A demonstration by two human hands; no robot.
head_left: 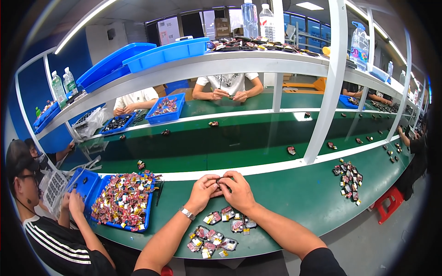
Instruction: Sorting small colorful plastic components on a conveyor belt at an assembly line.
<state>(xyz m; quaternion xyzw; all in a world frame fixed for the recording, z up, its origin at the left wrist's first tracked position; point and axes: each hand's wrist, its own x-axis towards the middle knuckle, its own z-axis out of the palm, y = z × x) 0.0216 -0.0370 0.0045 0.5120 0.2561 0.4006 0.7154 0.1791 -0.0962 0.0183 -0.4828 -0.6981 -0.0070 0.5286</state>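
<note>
My left hand [202, 191] and my right hand [238, 189] meet over the green table, fingers closed around a small black plastic housing [219, 183]. The fingers cover most of it, so its inside does not show. Just in front of my forearms lies a loose group of black housings [212, 239] fitted with red circuit boards and white and yellow parts. To the left of my hands stands a blue tray [148, 212] heaped with small red boards with white and yellow pieces. A thin dark tool, perhaps tweezers [159, 193], rests beside that tray.
Another cluster of assembled housings [348, 181] lies to the right. Beyond a white rail runs a green conveyor belt [248, 152] with scattered units. A white frame post [328, 87] rises ahead, under a shelf with blue trays [165, 54]. Co-workers sit left and opposite; a red stool [389, 204] stands right.
</note>
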